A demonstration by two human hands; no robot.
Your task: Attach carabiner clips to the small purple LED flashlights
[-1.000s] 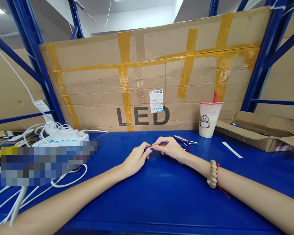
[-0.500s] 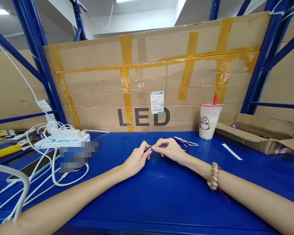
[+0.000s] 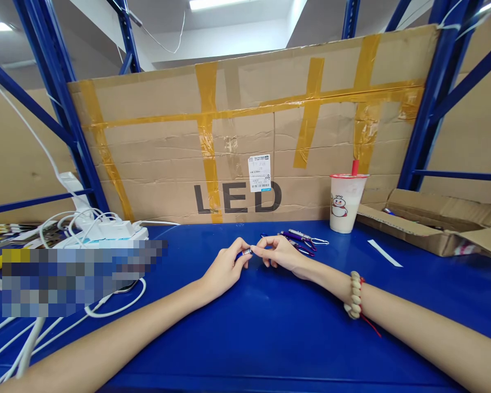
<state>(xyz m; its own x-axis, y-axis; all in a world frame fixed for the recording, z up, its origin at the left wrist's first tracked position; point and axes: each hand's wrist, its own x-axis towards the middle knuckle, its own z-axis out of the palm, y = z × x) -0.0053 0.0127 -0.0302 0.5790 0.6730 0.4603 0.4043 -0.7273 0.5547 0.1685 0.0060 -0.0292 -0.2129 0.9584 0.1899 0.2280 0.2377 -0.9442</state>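
Between the thumb and fingers of my left hand (image 3: 225,268) is a small blue and silver cylinder (image 3: 244,254), near the middle of the blue table (image 3: 245,327). My right hand (image 3: 281,254) is at the cylinder's right end, its fingertips pinched together and touching or nearly touching that end. Whether they grip anything is too small to tell. Just behind my right hand lie several purple pen-like items with metal loops (image 3: 305,240), partly hidden by the hand.
A milky drink cup (image 3: 345,204) with a red straw stands at the back right, beside an open cardboard box (image 3: 429,229). A white strip (image 3: 384,253) lies in front. White cables and a power strip (image 3: 123,234) occupy the left. A cardboard sheet (image 3: 167,158) rises behind.
The right fingertips have shifted slightly on the cylinder's end, and more of the cylinder shows. The view has moved a little, so the scene sits slightly further left.
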